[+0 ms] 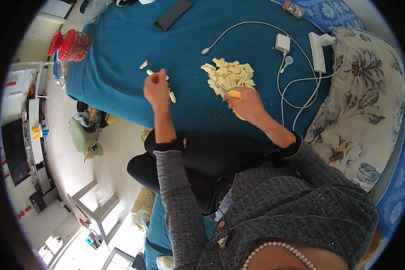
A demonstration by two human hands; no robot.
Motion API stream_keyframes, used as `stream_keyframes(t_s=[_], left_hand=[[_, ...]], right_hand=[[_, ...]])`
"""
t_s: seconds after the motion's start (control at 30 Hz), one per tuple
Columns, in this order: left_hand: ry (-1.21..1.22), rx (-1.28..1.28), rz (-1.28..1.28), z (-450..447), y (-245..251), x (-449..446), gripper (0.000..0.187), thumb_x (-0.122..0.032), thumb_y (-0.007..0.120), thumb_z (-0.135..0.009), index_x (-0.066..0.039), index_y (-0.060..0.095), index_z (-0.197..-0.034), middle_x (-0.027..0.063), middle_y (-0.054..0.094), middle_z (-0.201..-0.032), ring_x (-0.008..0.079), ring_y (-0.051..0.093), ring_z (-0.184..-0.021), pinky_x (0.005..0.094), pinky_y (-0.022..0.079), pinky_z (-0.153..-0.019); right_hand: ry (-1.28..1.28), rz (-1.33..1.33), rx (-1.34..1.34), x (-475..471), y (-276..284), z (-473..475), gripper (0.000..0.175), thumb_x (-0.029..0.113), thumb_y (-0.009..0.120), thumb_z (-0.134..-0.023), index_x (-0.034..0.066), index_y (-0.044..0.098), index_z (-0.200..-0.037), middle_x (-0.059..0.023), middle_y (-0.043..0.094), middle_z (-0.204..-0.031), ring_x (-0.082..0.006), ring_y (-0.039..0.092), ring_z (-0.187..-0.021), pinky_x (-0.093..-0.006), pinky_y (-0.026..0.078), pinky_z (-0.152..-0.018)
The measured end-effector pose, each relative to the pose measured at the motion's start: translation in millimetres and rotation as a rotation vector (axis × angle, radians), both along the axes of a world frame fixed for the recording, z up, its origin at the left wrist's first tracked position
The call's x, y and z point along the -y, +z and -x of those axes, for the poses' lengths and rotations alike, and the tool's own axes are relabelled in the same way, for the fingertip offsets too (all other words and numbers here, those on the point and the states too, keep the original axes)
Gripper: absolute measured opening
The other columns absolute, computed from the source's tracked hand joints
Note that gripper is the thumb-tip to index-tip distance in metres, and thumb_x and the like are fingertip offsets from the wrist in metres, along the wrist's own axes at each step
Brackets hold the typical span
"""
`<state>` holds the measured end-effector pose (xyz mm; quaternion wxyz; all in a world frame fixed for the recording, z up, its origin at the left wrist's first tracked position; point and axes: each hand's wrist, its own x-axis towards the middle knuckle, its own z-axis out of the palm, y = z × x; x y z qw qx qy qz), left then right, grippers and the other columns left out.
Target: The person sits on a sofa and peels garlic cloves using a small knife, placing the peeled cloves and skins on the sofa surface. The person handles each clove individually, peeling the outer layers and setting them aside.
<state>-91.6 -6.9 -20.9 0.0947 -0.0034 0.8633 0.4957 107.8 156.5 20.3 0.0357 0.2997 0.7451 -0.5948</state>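
Observation:
My right hand [248, 104] grips the yellow handle of a small knife [235, 94]. The blade points up and left, over the near left side of a heap of pale cut strips [234, 74], which look like peeled plant pieces. Off to the left is my left hand [157, 89], its fingers curled in among a few loose pieces. One pale piece [150, 72] shows at its fingertips, and another piece [172, 97] lies beside the wrist. A third piece [143, 64] is a little farther off. Whether the left fingers pinch anything is hidden.
The teal sofa cover [121, 67] bears a dark phone [173, 15], a white charger [282, 43] with looping cables, and a power strip [317, 52]. A floral cushion [361, 101] leans at right. Beyond the left edge, a bin [92, 116] stands on the floor.

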Motion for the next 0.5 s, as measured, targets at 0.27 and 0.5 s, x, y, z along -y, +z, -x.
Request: stream_keyframes(t_s=[0.27,0.5], left_hand=[[-0.363,-0.179,0.252,-83.2,-29.4,-66.0,0.020,-0.020,0.073,-0.077,-0.005,0.066,-0.088,0.0090,0.063,-0.080,0.0267,0.063,-0.077,0.0367,0.050,-0.068],[-0.174,-0.164,-0.024,-75.6,-3.7,-41.3,0.017,-0.014,0.066,-0.084,-0.001,0.065,-0.095,0.0099,0.068,-0.083,0.0209,0.066,-0.071,0.0307,0.051,-0.064]], right_hand=[[-0.110,0.000,-0.063,-21.5,-8.2,-1.8,0.018,0.012,0.056,-0.088,-0.0002,0.068,-0.085,-0.0036,0.061,-0.064,-0.0101,0.056,-0.055,-0.0250,0.044,-0.052],[-0.129,-0.008,-0.159,-19.4,-11.4,0.1,0.017,0.016,0.060,-0.084,0.0019,0.070,-0.085,-0.0051,0.064,-0.065,-0.0126,0.059,-0.059,-0.0284,0.047,-0.057]])
